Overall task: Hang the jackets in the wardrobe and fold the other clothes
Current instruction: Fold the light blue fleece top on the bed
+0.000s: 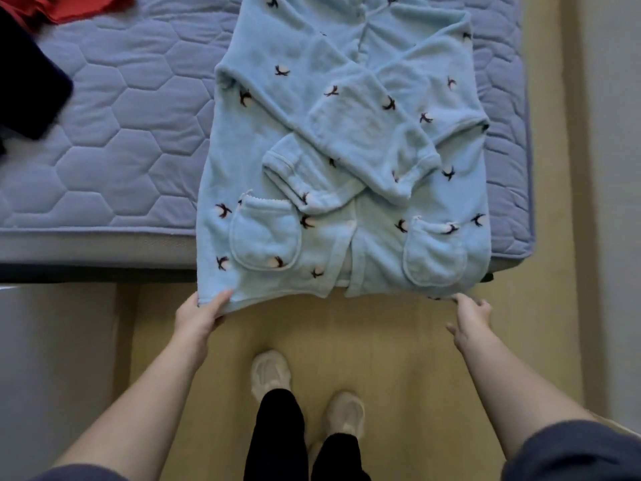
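A light blue fleece top (347,140) with small dark bird motifs lies front-up on the mattress (114,133), both sleeves crossed over its chest and its hem hanging over the bed's near edge. Two patch pockets sit near the hem. My left hand (199,315) pinches the hem's left corner between thumb and fingers. My right hand (471,315) touches the hem's right corner with its fingertips; whether it holds the cloth is unclear.
A red garment (69,6) and a dark navy garment (27,81) lie at the mattress's far left. Wooden floor (381,341) runs below the bed edge, where my two feet in pale shoes (270,371) stand. A grey surface (52,359) is at left.
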A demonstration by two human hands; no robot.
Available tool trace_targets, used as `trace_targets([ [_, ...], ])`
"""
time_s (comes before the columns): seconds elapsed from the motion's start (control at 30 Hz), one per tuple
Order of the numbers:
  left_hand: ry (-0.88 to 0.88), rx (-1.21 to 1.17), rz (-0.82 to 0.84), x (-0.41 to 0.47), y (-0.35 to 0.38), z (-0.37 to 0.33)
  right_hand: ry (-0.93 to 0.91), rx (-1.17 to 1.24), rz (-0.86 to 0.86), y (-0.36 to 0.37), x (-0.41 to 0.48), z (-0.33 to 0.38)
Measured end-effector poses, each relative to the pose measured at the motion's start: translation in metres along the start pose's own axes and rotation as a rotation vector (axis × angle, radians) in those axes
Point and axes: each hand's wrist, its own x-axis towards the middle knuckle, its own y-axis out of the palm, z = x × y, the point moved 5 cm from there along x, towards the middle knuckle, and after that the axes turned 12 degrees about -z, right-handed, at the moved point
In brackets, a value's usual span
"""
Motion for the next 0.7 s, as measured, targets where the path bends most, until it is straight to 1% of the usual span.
trace_targets([
  [0.1, -0.034, -0.218, -0.003, 0.006, 0.015, 0.014, -0.062, 0.016, 0.040, 0.000, 0.030, 0.004],
  [0.2, -0.105, -0.419, -0.008, 0.013, 0.029, 0.031, -0.148, 0.004, 0.168, 0.009, 0.051, 0.005],
  [0.27, -0.111, -0.467, -0.022, 0.017, 0.037, 0.041, -0.197, -0.063, 0.260, 0.014, 0.062, -0.001],
  [0.37, -0.065, -0.440, 0.004, 0.018, 0.048, 0.047, -0.253, -0.140, 0.344, 0.014, 0.071, -0.013],
  [0.43, -0.045, -0.414, 0.022, 0.013, 0.051, 0.049, -0.235, -0.100, 0.378, 0.007, 0.075, -0.022],
  [0.57, -0.040, -0.420, 0.014, -0.013, 0.035, 0.046, -0.040, 0.144, 0.489, -0.021, 0.059, -0.036],
  [0.7, -0.010, -0.399, -0.054, -0.055, 0.005, 0.029, 0.005, 0.192, 0.485, -0.058, 0.040, -0.030],
])
